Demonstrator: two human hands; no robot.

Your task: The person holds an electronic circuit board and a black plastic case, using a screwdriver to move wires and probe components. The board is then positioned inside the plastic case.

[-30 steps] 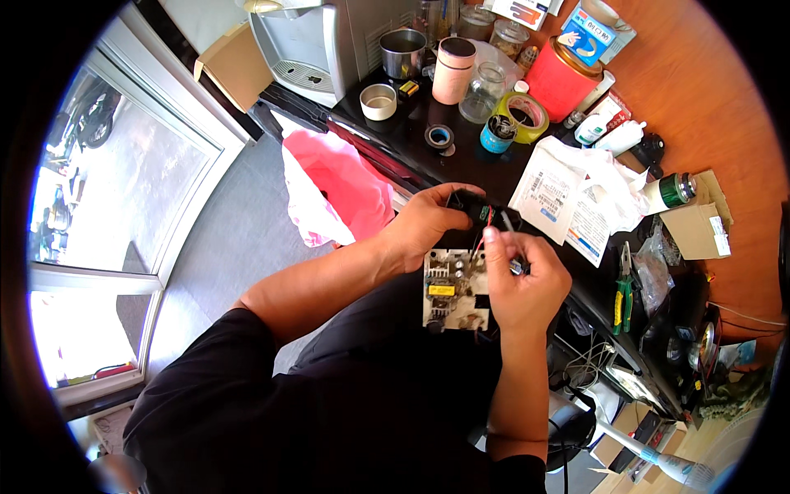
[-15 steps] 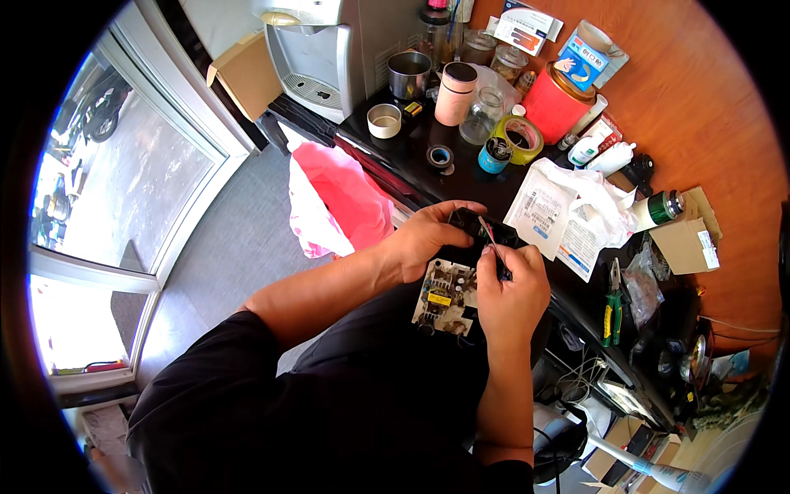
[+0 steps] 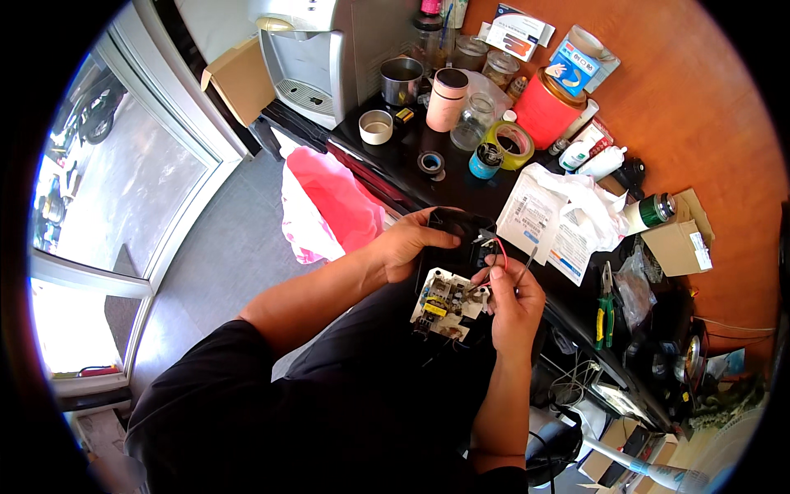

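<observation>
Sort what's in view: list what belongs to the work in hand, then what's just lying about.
In hand:
- black casing, in the left hand
- slim tool, in the right hand
- red wire
- circuit board

Apparently just lying about:
- pliers
- pink tumbler
- yellow tape roll
- red canister
- pink bag

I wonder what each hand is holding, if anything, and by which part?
The left hand grips a black casing by its left end. The right hand has a slim metal tool among its fingers; where exactly they grip it is unclear.
</observation>
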